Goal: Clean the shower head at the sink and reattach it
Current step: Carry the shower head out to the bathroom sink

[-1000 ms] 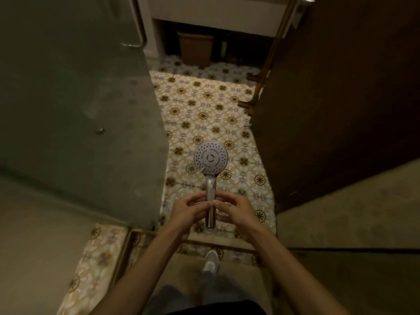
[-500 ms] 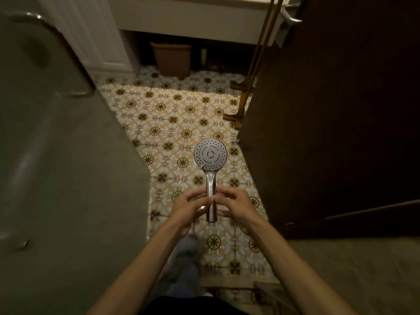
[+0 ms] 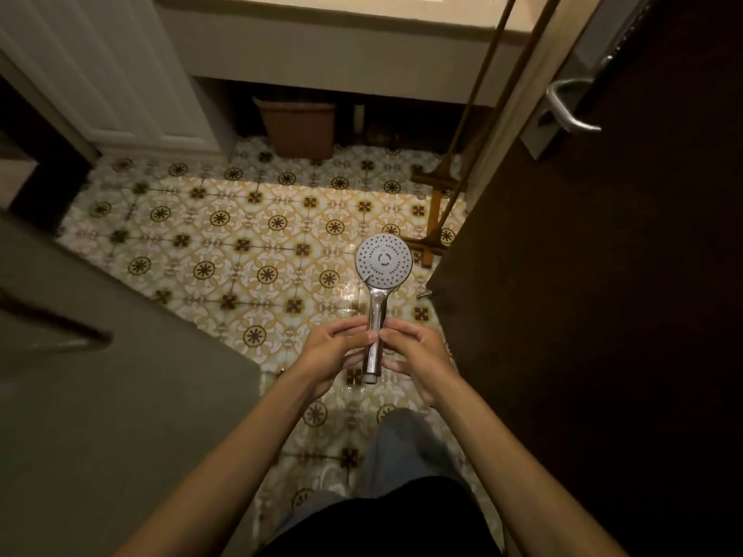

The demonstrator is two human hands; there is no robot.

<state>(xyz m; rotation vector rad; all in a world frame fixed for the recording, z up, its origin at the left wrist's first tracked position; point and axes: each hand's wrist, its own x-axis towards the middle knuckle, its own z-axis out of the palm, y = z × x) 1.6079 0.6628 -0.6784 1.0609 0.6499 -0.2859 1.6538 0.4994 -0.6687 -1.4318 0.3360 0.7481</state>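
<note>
Shower head (image 3: 384, 262) held upright in front of the body, above the tiled floor (image 3: 225, 235), spray face toward the camera, chrome handle (image 3: 376, 327) pointing down. Both hands on the handle: left hand (image 3: 327, 355) pinches it from the left with fingers curled round, right hand (image 3: 418, 357) pinches it from the right, fingertips of both meeting near mid-handle. The handle's bottom end sticks out below the hands, no hose on it. Person's leg in jeans (image 3: 402, 448) below the hands. Ahead, a desk edge (image 3: 362, 62) runs across the top with a brown bin (image 3: 297, 128) under it. White panelled door (image 3: 100, 74) at upper left. Dark wooden door (image 3: 603, 275) on the right with a metal lever (image 3: 571, 106). Wooden-handled tools (image 3: 434, 219) lean near that door, heads on the floor. Grey wall (image 3: 100, 375) at lower left.
</note>
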